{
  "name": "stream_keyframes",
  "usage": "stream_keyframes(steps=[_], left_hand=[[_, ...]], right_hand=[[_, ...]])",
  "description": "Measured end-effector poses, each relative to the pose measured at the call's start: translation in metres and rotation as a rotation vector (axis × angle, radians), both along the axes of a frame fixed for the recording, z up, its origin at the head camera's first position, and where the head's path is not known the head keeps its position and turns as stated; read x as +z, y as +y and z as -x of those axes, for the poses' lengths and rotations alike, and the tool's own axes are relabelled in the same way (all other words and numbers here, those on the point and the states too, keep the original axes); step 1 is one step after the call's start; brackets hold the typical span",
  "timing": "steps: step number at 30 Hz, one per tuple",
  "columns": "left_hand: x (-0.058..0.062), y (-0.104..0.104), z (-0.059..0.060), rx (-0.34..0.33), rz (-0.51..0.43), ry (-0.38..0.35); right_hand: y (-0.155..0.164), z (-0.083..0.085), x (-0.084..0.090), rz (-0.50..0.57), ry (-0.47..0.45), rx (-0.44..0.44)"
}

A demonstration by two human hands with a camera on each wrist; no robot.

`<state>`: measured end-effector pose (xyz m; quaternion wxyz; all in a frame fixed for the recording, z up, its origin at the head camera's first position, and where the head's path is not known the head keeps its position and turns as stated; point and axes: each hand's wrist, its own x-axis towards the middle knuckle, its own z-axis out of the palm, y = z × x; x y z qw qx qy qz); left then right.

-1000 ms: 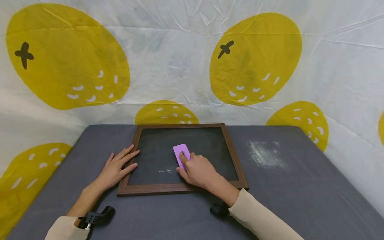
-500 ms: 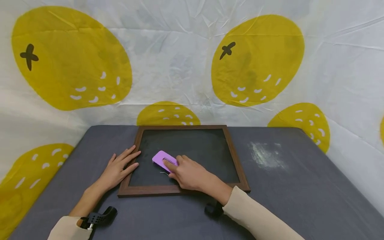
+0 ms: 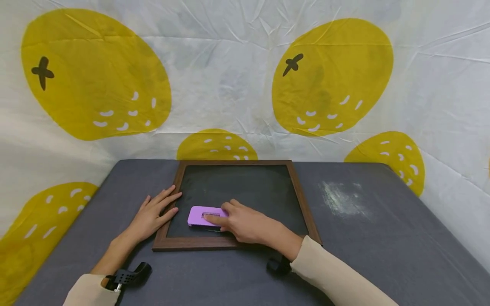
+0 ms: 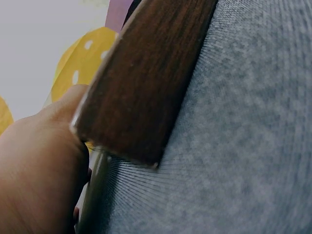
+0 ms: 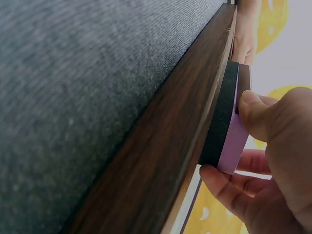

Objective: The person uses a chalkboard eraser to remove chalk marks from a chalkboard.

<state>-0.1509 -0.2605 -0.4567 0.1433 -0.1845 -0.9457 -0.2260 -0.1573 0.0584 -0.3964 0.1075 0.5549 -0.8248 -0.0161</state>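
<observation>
A wood-framed chalkboard [image 3: 252, 187] lies flat in the middle of the table. My right hand [image 3: 249, 223] grips a purple eraser [image 3: 197, 214] by its right end, with the index finger laid along its top. The eraser sits crosswise on the lower left of the board, its dark felt side down. In the right wrist view, the thumb and fingers hold the eraser [image 5: 234, 141] from both sides, just above the frame [image 5: 161, 131]. My left hand [image 3: 151, 214] rests with spread fingers on the board's left frame edge; the frame corner [image 4: 136, 92] fills much of the left wrist view.
A white chalky smear [image 3: 340, 197] marks the grey tablecloth [image 3: 375, 238] to the right of the board. Behind the table hangs a white curtain [image 3: 222, 85] with large yellow fruit shapes. Black wrist cameras hang below both wrists.
The eraser has moved left and down across the board and turned from nearly upright to crosswise, covering most of the short chalk line. The left hand stays on the frame.
</observation>
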Motion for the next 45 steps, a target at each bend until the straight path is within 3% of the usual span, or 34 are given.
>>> stream_keyframes(steps=[10, 19, 28, 33, 40, 45], left_hand=[[0.002, 0.001, 0.0, 0.016, 0.026, 0.005], [0.001, 0.004, 0.001, 0.005, 0.017, 0.015], [0.001, 0.004, -0.001, 0.002, 0.002, 0.016], [0.0, 0.003, -0.002, -0.001, -0.01, 0.017], [-0.001, 0.002, -0.003, 0.005, -0.016, 0.03], [-0.001, 0.004, -0.005, 0.001, -0.015, 0.032]], right_hand=[[0.011, 0.001, -0.001, 0.024, -0.037, 0.107], [0.019, 0.009, 0.007, 0.001, -0.149, 0.106], [0.047, 0.019, 0.022, 0.094, -0.097, 0.064], [0.08, 0.03, 0.025, 0.201, -0.102, -0.064], [0.138, 0.05, 0.024, 0.461, -0.045, -0.404], [0.174, 0.06, 0.017, 0.522, -0.023, -0.633]])
